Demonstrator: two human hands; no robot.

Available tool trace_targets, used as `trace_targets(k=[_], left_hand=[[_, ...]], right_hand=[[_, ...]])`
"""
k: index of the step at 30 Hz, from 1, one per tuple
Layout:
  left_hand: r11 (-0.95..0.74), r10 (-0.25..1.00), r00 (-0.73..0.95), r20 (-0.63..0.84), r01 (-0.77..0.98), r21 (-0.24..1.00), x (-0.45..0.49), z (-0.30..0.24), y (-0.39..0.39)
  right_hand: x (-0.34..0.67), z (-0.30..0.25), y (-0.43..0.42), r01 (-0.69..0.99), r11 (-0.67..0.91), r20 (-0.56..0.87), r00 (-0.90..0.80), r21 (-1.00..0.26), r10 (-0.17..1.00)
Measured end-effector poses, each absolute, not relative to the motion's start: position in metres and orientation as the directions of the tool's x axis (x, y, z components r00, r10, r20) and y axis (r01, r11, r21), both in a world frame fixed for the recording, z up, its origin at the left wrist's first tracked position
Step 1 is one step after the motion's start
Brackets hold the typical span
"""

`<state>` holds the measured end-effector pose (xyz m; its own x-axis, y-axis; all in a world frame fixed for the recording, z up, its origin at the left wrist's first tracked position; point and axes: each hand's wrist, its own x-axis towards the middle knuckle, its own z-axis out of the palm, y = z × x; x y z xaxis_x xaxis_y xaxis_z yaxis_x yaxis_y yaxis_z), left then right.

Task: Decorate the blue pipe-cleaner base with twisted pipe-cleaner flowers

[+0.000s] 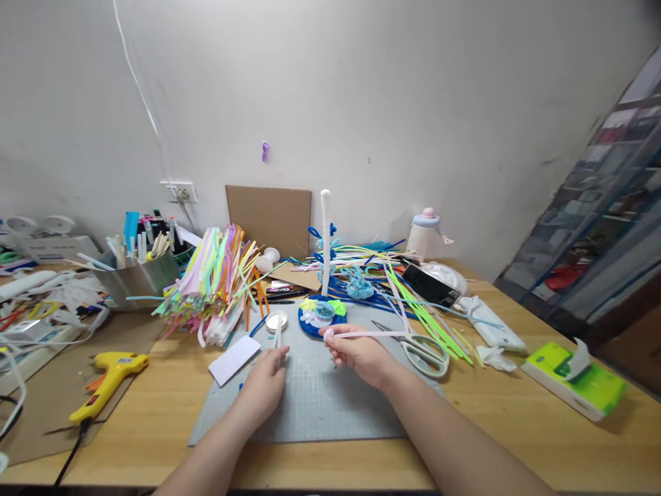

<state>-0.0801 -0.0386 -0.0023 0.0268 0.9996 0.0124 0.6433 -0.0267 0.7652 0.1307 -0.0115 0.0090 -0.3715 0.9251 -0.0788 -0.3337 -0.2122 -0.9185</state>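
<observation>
My right hand is closed in a pinch on a pale pink pipe cleaner; a small curled bit sits at its end by the fingertips. My left hand is closed around a slim, pale, upright tool, possibly tweezers, whose kind I cannot make out. Just beyond both hands rests a round blue pipe-cleaner base with white, yellow-green and light blue parts on it. A white fuzzy post with blue curls stands upright behind it. Scissors lie beside my right wrist.
A grey cutting mat lies under my hands, with a white card at left. A yellow glue gun, a pipe-cleaner bundle, a phone, a bottle and a green tissue pack surround it.
</observation>
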Motion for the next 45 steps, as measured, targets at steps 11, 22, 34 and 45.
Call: trace_targets(k=[11,22,34,45], left_hand=[[-0.084,0.989,0.137,-0.055,0.832,0.548,-0.054,0.008,-0.024],[-0.018,0.997,0.046,-0.063,0.921,0.390,-0.072,0.021,-0.004],[-0.234,0.904,0.385,0.186,0.080,0.969,-0.032,0.041,-0.004],[0.060,0.893,0.438,0.105,-0.347,0.936,-0.045,0.028,-0.005]], right_hand=[[0.126,0.009,-0.015,-0.350,-0.297,-0.143,-0.404,-0.889,0.904],[0.125,0.005,-0.015,-0.330,-0.277,-0.130,-0.404,-0.902,0.905],[0.125,0.016,-0.019,-0.463,-0.349,-0.115,-0.460,-0.815,0.880],[0.133,0.030,-0.022,-0.671,0.119,0.187,-0.030,-0.732,0.982]])
